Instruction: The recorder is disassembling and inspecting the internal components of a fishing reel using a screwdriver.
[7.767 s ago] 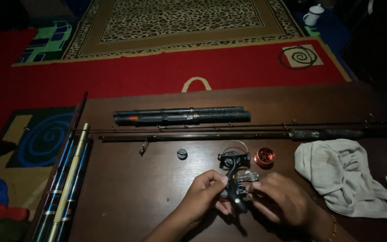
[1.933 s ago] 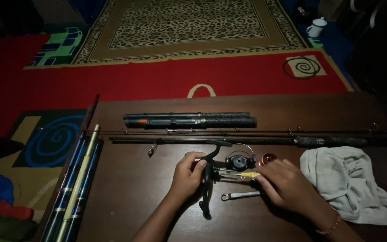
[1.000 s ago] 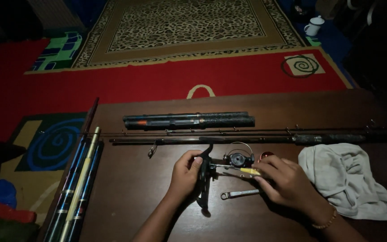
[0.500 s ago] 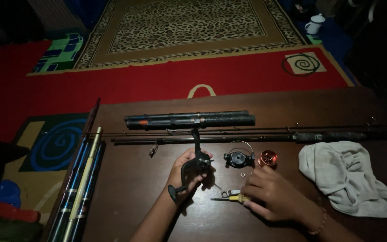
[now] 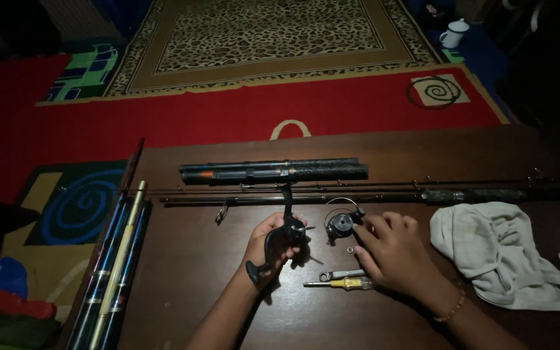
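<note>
The left hand (image 5: 268, 243) gripped the black reel body (image 5: 284, 233), lifted off the table (image 5: 196, 304) for access. The right hand (image 5: 391, 249), fingers loosely spread and holding nothing, reached the spool (image 5: 340, 223); a yellow-handled screwdriver (image 5: 341, 283) lay below, rods (image 5: 358, 194) beyond.

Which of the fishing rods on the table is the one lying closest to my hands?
The long dark rod running across the table just beyond both hands. The short collapsed rods lie farther back, and the blue and cream rods lie along the table's left edge.
</note>
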